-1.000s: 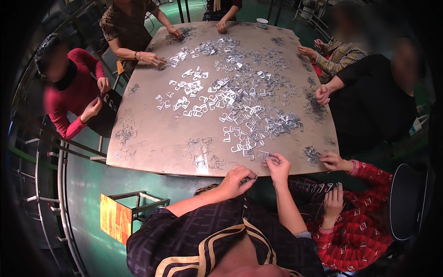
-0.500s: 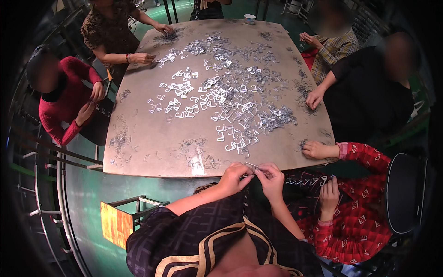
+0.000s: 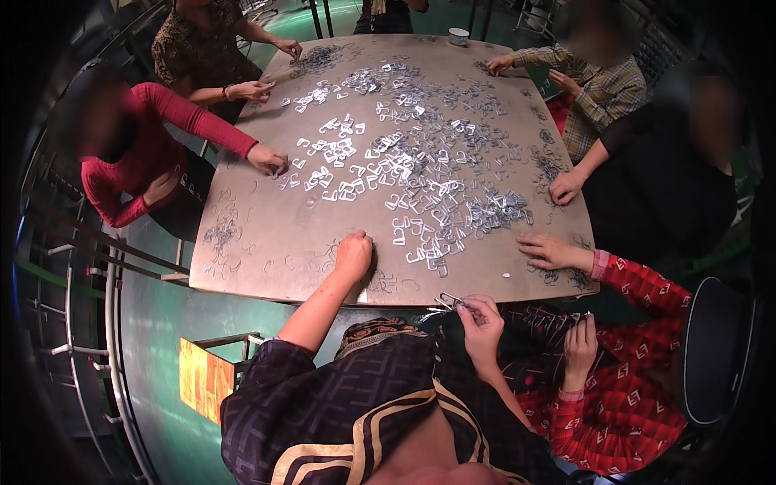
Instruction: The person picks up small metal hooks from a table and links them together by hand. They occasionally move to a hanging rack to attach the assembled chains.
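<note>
My right hand (image 3: 483,319), just off the table's near edge, pinches several silvery metal hooks (image 3: 446,303) between thumb and fingers. They stick out to the left of the fingertips. My left hand (image 3: 354,255) rests on the near part of the table, with its fingers curled down beside a scatter of thin dark wire pieces (image 3: 385,283). Whatever its fingertips hold, if anything, is hidden under the hand. Beyond both hands spreads a large heap of flat metal hooks (image 3: 404,166).
Several people work round the brown table (image 3: 267,206). A person's hand (image 3: 554,251) in a red sleeve lies close on my right; a hand (image 3: 267,159) reaches in from the left. A white tub (image 3: 458,37) stands at the far edge, a wooden stool (image 3: 206,376) at lower left.
My hands were together at the table edge; the left has moved forward and left onto the table. The right keeps the hooks, slightly lower. The person in red at left has reached onto the table.
</note>
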{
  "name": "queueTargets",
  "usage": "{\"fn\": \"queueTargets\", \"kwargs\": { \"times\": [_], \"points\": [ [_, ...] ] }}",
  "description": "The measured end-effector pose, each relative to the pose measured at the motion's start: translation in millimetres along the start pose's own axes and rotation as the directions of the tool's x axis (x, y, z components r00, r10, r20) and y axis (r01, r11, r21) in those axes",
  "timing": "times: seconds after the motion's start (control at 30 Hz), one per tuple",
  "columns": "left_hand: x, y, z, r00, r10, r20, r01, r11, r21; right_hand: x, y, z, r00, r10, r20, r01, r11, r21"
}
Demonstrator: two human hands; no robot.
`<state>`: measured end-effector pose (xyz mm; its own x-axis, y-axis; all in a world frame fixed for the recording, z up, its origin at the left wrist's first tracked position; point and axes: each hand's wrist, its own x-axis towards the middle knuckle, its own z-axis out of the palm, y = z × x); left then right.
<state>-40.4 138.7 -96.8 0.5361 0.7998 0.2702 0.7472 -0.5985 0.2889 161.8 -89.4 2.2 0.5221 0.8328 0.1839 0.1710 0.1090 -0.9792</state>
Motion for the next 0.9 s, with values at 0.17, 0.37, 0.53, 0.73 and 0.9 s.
{"fn": "queueTargets", "kwargs": {
  "times": [0.17, 0.37, 0.53, 0.73, 0.9],
  "points": [
    [9.8, -11.7, -1.6, 0.983, 0.175, 0.054, -0.176, 0.984, 0.013, -1.6, 0.3, -4.4, 1.000, 0.012, -0.026, -0.012, 1.000, 0.004],
    [20.3, -3.2, -27.6, 0.986, 0.078, 0.147, -0.075, 0.997, -0.025, -4.3, -0.5, -6.5, 0.999, -0.017, -0.037, 0.016, 0.999, -0.031],
    [7.7, 58.5, -60.8, 0.981, 0.013, 0.195, 0.128, 0.714, -0.689, -7.1, 2.8, -4.4, 0.996, -0.018, -0.086, 0.013, 0.998, -0.061],
    [-22.2, 137.9, -92.0, 0.960, 0.204, 0.192, 0.119, 0.325, -0.938, -1.4, -1.8, 0.8, 0.995, -0.052, -0.080, 0.039, 0.987, -0.156],
    [-24.9, 150.4, -82.0, 0.978, 0.162, 0.132, 0.067, 0.351, -0.934, -2.4, -8.7, 2.8, 0.995, -0.074, -0.061, 0.058, 0.970, -0.234]
  ]
}}
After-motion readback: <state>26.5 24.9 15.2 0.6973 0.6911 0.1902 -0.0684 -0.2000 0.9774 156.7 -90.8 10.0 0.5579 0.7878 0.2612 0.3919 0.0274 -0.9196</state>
